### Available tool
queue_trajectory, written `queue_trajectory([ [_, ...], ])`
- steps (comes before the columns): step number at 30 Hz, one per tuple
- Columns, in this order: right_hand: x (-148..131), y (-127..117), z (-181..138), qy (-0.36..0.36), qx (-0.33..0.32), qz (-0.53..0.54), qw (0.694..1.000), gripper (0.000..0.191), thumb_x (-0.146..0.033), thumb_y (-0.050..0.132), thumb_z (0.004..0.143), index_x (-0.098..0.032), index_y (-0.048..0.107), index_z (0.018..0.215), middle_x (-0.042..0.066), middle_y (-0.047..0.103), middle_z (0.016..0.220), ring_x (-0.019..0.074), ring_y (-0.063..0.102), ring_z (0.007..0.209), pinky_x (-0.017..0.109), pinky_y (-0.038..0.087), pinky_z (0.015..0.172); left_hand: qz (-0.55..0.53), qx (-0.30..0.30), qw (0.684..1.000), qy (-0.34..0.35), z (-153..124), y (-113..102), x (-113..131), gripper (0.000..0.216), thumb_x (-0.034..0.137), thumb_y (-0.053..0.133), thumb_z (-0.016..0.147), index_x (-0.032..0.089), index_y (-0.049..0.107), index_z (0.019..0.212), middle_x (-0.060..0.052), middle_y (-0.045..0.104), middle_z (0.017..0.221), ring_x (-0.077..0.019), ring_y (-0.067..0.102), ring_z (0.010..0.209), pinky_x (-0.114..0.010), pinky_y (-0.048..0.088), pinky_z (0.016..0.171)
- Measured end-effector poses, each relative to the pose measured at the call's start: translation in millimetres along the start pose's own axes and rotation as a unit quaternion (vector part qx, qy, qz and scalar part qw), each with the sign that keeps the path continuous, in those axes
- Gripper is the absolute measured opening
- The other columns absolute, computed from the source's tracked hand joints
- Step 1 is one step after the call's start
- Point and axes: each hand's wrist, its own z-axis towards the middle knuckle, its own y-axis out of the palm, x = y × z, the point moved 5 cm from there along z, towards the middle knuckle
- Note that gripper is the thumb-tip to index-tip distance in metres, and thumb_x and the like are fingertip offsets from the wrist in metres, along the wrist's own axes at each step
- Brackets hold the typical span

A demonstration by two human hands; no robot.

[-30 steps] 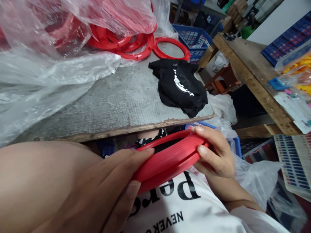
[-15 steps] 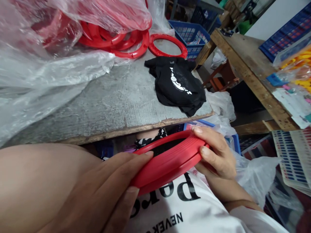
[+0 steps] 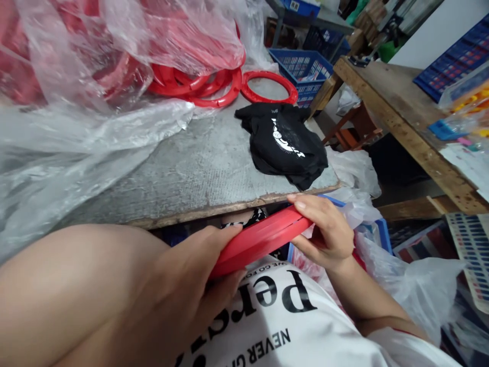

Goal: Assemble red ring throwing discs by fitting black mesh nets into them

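Observation:
Between my two hands is a red plastic ring [image 3: 263, 235], held edge-on so that its outer rim and a thin seam face me. My left hand [image 3: 198, 275] grips its left end, fingers over the upper side and thumb below. At the right end, my right hand [image 3: 324, 232] pinches the ring with fingertips on top and thumb underneath. The ring is above my lap, in front of a white printed shirt [image 3: 275, 316]; its opening is hidden from this angle.
A grey worktable [image 3: 183, 168] carries a black cloth [image 3: 288, 145], a loose red ring [image 3: 269, 87] and several more under clear plastic [image 3: 153, 122]. A blue crate [image 3: 301, 71] stands behind. To the right are a wooden table [image 3: 405, 112] and a white plastic basket [image 3: 469, 255].
The ring has turned from showing its opening to nearly edge-on. My right hand has shifted slightly left, its thumb now under the ring. The view has tilted a little.

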Motion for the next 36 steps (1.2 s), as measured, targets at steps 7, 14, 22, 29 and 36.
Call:
queue_trajectory([
  [7,20.4,-1.7,10.8,-0.027,0.003,-0.013,1.000,0.049,-0.041,0.077,0.087,-0.019,0.067,0.130,0.014,0.079,0.114,0.0291,0.078,0.102,0.043,0.067,0.081,-0.024,-0.038,0.998,-0.053,16.5,-3.3,-3.1,0.043,0.044,0.061,0.092,0.032,0.061,0.134,-0.003,0.074,0.123,-0.0270,0.071,0.107,-0.040,0.059,0.093],
  [14,49.9,-6.2,49.6,-0.014,0.024,0.006,1.000,0.051,-0.048,0.081,0.083,-0.020,0.073,0.126,0.013,0.079,0.115,0.0262,0.078,0.100,0.038,0.066,0.089,-0.128,-0.046,0.990,-0.046,56.3,-28.6,3.3,0.054,0.055,0.068,0.089,0.026,0.060,0.134,-0.006,0.074,0.122,-0.0269,0.071,0.106,-0.039,0.058,0.092],
  [22,72.5,-12.8,61.7,0.033,0.002,0.060,0.998,0.051,-0.049,0.084,0.079,-0.023,0.076,0.123,0.010,0.079,0.118,0.0266,0.077,0.105,0.040,0.064,0.097,-0.238,-0.071,0.968,-0.037,78.5,-21.8,0.6,0.060,0.053,0.075,0.084,0.021,0.059,0.132,-0.011,0.071,0.126,-0.0272,0.070,0.109,-0.041,0.058,0.094],
  [29,89.3,-21.0,68.4,0.092,-0.014,0.082,0.992,0.052,-0.050,0.089,0.072,-0.024,0.080,0.116,0.007,0.081,0.113,0.0265,0.078,0.098,0.038,0.064,0.094,-0.307,-0.048,0.950,-0.034,87.4,-17.5,10.8,0.069,0.066,0.077,0.078,0.019,0.059,0.125,-0.012,0.070,0.124,-0.0268,0.068,0.109,-0.038,0.057,0.093],
  [36,119.1,-5.9,71.3,0.147,-0.054,0.114,0.981,0.057,-0.051,0.089,0.070,-0.023,0.080,0.119,0.008,0.080,0.115,0.0296,0.077,0.104,0.040,0.062,0.098,-0.385,-0.029,0.916,-0.114,98.5,-10.3,3.2,0.071,0.082,0.059,0.083,0.019,0.064,0.114,-0.010,0.075,0.106,-0.0242,0.072,0.095,-0.035,0.059,0.080],
])
